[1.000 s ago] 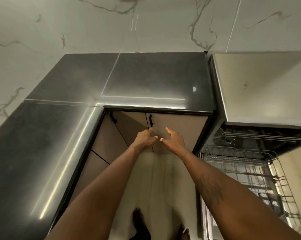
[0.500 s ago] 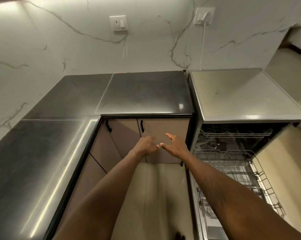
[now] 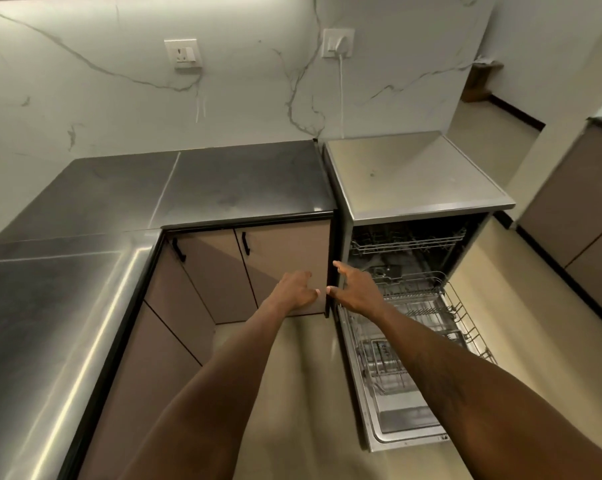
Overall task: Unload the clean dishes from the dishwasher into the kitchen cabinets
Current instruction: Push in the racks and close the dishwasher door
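Dark countertop [image 3: 237, 181] below marbled wall [image 3: 85, 109]

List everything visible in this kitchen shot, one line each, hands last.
Countertop: one, dark grey, L-shaped along the marble wall.
Cabinet doors: several, taupe, under the countertop.
Door handles: two, black, near the door tops.
Wall sockets: two, white, on the wall; white cable plugged into the right one.
Dishwasher: one, silver, right of the countertop, door down.
Racks: two, grey wire; upper rack inside, lower rack pulled out.
Left hand: empty, before a cabinet door.
Right hand: empty, at the dishwasher's left edge.
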`<state>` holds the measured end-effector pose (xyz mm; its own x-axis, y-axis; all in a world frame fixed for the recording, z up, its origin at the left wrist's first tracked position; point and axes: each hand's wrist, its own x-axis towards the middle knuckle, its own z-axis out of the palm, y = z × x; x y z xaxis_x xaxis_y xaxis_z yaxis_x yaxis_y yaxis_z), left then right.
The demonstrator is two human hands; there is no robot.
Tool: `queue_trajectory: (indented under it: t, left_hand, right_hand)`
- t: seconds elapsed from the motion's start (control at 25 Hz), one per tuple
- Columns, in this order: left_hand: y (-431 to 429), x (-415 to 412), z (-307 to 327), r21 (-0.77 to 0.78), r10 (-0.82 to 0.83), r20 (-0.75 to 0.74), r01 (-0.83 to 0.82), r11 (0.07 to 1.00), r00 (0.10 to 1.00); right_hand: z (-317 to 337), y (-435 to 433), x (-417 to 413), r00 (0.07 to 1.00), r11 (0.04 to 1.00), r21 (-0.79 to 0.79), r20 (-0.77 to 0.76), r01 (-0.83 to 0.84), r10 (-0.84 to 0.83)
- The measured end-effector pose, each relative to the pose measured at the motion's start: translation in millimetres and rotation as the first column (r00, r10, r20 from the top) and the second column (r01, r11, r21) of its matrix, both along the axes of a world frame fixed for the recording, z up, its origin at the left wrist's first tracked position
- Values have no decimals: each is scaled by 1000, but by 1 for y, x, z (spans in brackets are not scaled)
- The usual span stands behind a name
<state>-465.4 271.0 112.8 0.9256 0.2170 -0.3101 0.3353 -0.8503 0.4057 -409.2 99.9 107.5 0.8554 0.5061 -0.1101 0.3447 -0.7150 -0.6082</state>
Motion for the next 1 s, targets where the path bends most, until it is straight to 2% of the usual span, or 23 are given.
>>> queue_trajectory:
  t: [0.2,0.48,0.6,0.72,0.92,1.0]
  left_hand:
    - [-61,17,2,-31,-38,26,38,999,999]
    - [-178,55,-10,-44,-2,25,3,999,1000]
    - [-227,73,-30,-30,-22,1,22,999,1000]
    - [-262,88,-47,-84,7,-39,-10,996,999]
    - [-283,121,-87,-131,-13,-39,8,991,999]
    - [-286,135,-116,-103,-63,-76,55,993,995]
  right_hand:
    - [-3,-59,17,1000,1000,-17,-10,-1,1]
    - [-32,-173,77,999,996,-81,-27,-36,34]
    - [-47,-222,106,999,993,-117,-40,-22,17]
    - [-64,-253,128,996,989,-146,-87,-25,12]
    - [-93,-282,158,989,988,-157,-149,-5,-19]
    - [-114,-294,168,983,984,-176,-175,29,-60]
